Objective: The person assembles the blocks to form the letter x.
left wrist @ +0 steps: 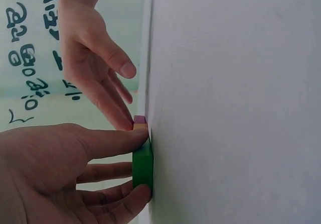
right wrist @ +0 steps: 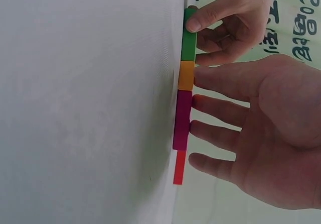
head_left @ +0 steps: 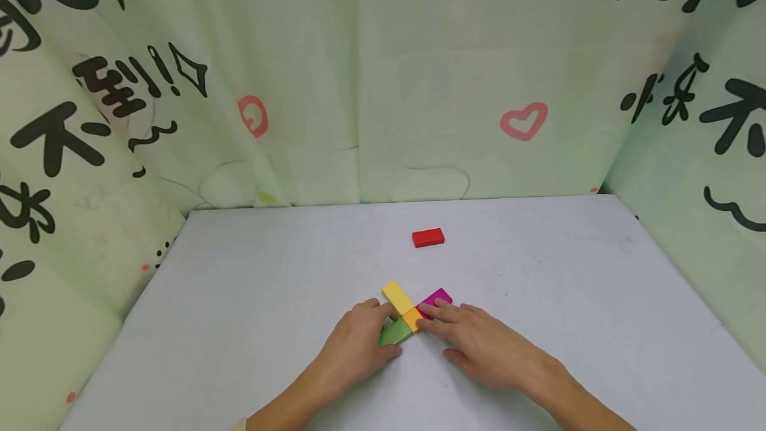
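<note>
while the left hand (head_left: 358, 343) grips the green block (head_left: 395, 332) between thumb and curled fingers, the right hand (head_left: 479, 343) lies flat, straight fingertips touching the magenta block (head_left: 439, 298) and orange block (head_left: 412, 318). a yellow block (head_left: 397, 296) sits at 11 o'clock of the orange; a red block (head_left: 427, 237) lies apart at 12 on the table (head_left: 269, 271).

Two bare hands, left hand (head_left: 357, 344) and right hand (head_left: 481, 344), shown from above, each with forearm uncovered to the lower frame edge. No rings, watch, bands or gloves worn. Fingernails were short and unpainted, as seen on the left hand's thumb (right wrist: 196, 24) and the right hand's thumb (left wrist: 126, 69) in the wrist views. A pale edge, possibly a sleeve cuff (head_left: 239, 425), appeared at the left forearm's lower end; too small to identify.
</note>
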`<action>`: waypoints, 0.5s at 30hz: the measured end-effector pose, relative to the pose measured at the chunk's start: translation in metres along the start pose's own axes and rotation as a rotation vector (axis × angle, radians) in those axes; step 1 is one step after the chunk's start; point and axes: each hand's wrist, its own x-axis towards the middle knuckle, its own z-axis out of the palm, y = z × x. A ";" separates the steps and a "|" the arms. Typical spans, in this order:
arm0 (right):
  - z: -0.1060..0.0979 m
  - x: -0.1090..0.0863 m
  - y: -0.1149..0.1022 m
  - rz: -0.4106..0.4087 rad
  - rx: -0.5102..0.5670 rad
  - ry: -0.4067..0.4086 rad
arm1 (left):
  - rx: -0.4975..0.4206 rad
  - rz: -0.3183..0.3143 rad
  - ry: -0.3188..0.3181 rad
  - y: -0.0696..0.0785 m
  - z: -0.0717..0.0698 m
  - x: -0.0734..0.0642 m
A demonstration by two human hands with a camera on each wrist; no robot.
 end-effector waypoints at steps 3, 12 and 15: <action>0.000 0.000 0.000 -0.003 -0.002 0.007 | 0.000 0.006 0.002 0.000 0.000 0.000; 0.000 -0.001 0.000 0.007 0.004 0.000 | 0.008 -0.002 -0.004 0.001 0.000 -0.001; 0.001 0.000 0.000 0.017 0.017 -0.007 | 0.028 -0.002 0.000 0.002 -0.001 -0.001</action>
